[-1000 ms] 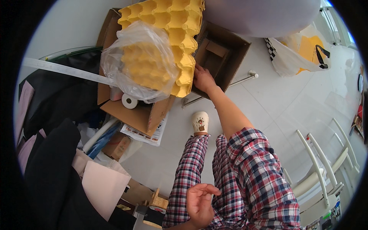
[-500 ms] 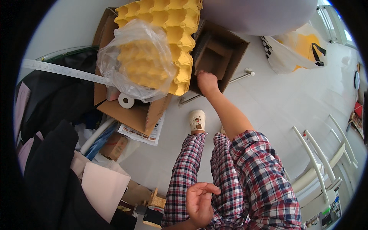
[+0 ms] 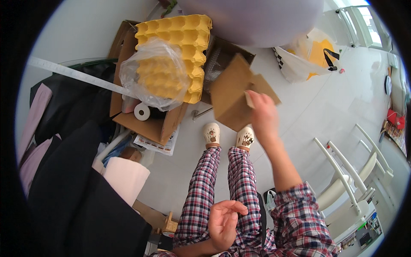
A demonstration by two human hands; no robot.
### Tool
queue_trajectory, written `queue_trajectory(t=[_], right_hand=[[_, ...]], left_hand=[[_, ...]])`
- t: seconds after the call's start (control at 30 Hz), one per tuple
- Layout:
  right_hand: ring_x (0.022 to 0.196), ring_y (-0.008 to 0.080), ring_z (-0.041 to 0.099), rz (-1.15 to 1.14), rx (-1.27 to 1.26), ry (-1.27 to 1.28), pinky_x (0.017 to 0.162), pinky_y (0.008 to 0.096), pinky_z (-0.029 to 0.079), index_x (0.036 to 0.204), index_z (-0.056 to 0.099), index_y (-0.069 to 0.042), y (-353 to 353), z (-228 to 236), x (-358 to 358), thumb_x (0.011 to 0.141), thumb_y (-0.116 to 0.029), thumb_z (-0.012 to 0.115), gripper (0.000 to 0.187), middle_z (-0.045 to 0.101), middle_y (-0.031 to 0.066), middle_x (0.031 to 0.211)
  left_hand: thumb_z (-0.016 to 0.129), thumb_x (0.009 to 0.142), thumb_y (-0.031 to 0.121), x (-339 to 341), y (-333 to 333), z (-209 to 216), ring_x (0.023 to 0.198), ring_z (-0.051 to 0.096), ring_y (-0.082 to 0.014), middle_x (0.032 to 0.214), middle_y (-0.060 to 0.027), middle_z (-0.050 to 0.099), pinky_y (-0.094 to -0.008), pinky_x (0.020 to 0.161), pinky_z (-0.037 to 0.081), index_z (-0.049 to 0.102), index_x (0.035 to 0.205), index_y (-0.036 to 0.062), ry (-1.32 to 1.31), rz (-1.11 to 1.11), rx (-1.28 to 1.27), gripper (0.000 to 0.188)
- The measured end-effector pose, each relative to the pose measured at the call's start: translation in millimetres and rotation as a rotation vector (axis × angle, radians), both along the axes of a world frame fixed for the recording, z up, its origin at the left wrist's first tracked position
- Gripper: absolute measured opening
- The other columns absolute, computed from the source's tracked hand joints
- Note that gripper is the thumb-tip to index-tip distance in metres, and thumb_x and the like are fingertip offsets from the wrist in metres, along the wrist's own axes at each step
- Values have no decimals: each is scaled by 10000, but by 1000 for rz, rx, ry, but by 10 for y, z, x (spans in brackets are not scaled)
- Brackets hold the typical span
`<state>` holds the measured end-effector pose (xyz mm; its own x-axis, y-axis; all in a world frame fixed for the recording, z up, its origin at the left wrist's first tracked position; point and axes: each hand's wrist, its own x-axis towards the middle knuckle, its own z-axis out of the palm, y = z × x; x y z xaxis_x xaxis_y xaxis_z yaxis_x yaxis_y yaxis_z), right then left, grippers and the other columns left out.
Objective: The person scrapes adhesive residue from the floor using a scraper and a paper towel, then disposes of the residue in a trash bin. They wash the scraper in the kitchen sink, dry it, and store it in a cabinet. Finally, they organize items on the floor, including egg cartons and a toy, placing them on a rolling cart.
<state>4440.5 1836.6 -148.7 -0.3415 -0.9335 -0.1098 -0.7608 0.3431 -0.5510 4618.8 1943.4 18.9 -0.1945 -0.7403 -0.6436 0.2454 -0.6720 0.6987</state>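
Note:
A small brown cardboard box [image 3: 229, 96] hangs tilted above the floor, slightly blurred, with a flap sticking out toward the right. My right hand [image 3: 264, 115] pinches its near right edge. Just behind it stands a larger dark-brown carton [image 3: 246, 55], where clear crinkled plastic [image 3: 212, 66] shows inside. My left hand [image 3: 224, 222] rests in front of my lap, palm upward, fingers loosely bent and apart, with nothing in it.
On the left, an open carton [image 3: 147, 130] holds a white roll [image 3: 141, 112], with yellow egg trays [image 3: 197, 51] and a clear plastic bag [image 3: 128, 75] on top. A pale rounded object [image 3: 257, 21] overhangs the back. A carrier bag [image 3: 299, 64] and white chair [image 3: 336, 188] stand right.
My right hand has lifted the small cardboard box out of the larger carton and drawn it nearer and to the right. My left hand has barely moved. The view has shifted slightly.

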Motion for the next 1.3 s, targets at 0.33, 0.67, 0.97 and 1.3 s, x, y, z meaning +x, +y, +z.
queue_trajectory(t=[0.33,0.67,0.97,1.3], right_hand=[[887,319,576,-172,16,-136,758,364,473,1059,587,-38,596,351,-394,729,62,551,347,601,151,967],[769,321,589,59,107,33,657,395,486,994,565,-53,-376,-388,326,741,29,467,283,594,137,821],[710,324,610,163,254,89,611,392,513,858,545,-21,-943,-1207,642,736,-31,529,124,603,170,773],[978,296,535,111,220,235,833,389,453,1177,456,-41,-717,-2084,433,833,-181,525,378,571,128,996]], left_hand=[[388,833,-76,-30,26,42,799,564,-196,903,-187,570,-328,776,478,387,1133,-42,68,-56,11,302],[383,820,-72,38,7,8,786,564,-194,897,-192,567,-329,752,486,397,1134,-48,3,-12,-19,315],[382,865,-63,124,54,-61,866,547,-179,983,-179,553,-324,831,457,363,1149,-46,20,-18,-21,285],[384,863,-69,176,12,-209,872,547,-178,983,-177,552,-318,834,454,363,1149,-43,23,-57,26,288]])
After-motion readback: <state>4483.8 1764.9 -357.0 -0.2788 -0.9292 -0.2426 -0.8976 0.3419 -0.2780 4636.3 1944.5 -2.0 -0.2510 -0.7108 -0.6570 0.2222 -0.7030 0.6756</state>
